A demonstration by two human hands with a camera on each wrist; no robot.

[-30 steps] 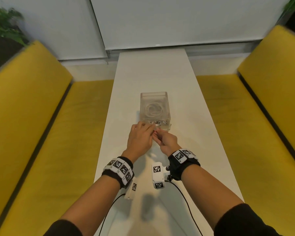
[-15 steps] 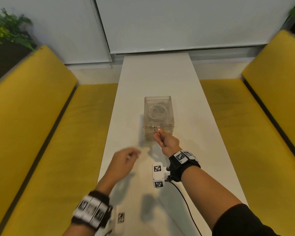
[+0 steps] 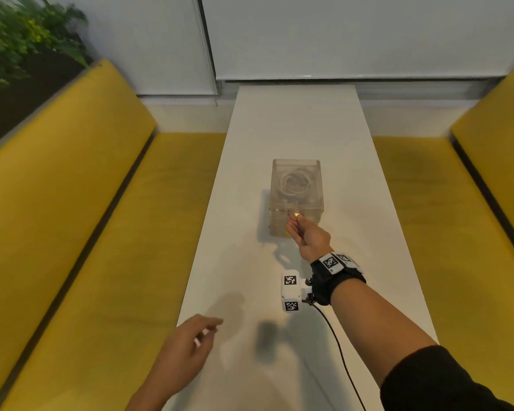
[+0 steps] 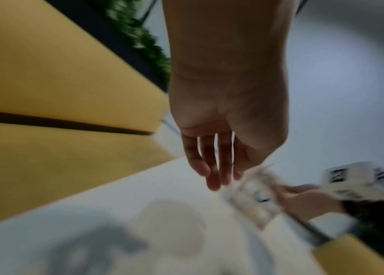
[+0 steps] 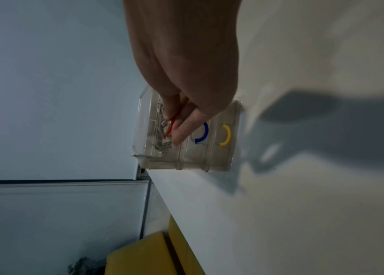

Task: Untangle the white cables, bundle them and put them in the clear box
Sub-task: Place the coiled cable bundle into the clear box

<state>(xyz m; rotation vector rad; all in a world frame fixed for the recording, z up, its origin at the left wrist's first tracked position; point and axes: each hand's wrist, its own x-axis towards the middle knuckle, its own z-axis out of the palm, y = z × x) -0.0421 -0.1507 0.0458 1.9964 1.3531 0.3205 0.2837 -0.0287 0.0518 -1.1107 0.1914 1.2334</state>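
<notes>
The clear box (image 3: 279, 228) stands in the middle of the white table (image 3: 294, 120), with coiled white cables (image 3: 294, 183) inside its top drawer. My right hand (image 3: 294, 222) reaches its near face and pinches the red handle (image 5: 169, 126) of that top drawer; cable plugs (image 5: 161, 145) show behind the wall. The lower drawers carry a blue handle (image 5: 202, 133) and a yellow handle (image 5: 226, 134). My left hand (image 3: 196, 342) hovers over the table's near left edge, fingers relaxed and holding nothing. The left wrist view is blurred and shows the left hand (image 4: 214, 167) and the box (image 4: 254, 197).
Yellow benches flank the narrow table, one on the left (image 3: 72, 203) and one on the right (image 3: 457, 203). A plant (image 3: 21, 34) stands behind the left bench. A black wire (image 3: 339, 351) trails from my right wrist camera across the near table.
My left hand left the box front and drew back to the near left edge of the table. My right hand stayed at the box, pinching the red handle.
</notes>
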